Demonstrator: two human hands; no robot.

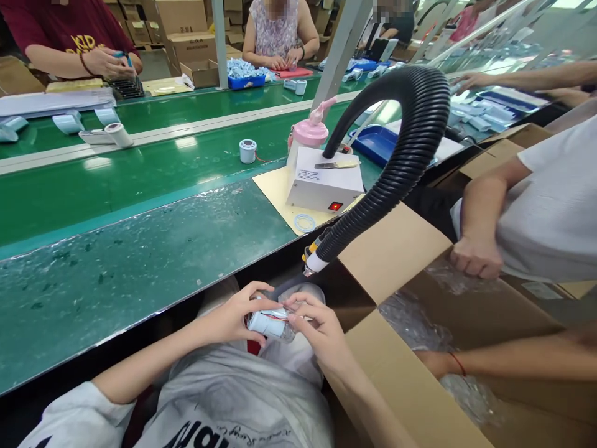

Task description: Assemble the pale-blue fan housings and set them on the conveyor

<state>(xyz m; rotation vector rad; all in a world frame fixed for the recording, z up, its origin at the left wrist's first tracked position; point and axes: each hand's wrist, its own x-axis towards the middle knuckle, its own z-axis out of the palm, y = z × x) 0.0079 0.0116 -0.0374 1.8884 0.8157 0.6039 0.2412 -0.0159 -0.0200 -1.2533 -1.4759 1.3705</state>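
Over my lap, my left hand (pixel 247 314) curls around a light blue part (pixel 268 323) with thin red and dark wires along its side. Clear plastic shows at the part's lower right end. My right hand (pixel 319 326) pinches at the wires on that side; its fingertips partly hide what they hold. Just above both hands hangs the white nozzle (pixel 317 262) of a black corrugated hose (pixel 410 149). On the bench, the hose rises from a white box (pixel 324 180) with a lit red switch.
A small blue-white cylinder with a red wire (pixel 247 151) stands on the green conveyor (pixel 186 155). A pink-topped bottle (pixel 310 134) is behind the box. Open cartons (pixel 396 249) with clear plastic bags lie at right, where co-workers' arms reach in. More people sit across the belt.
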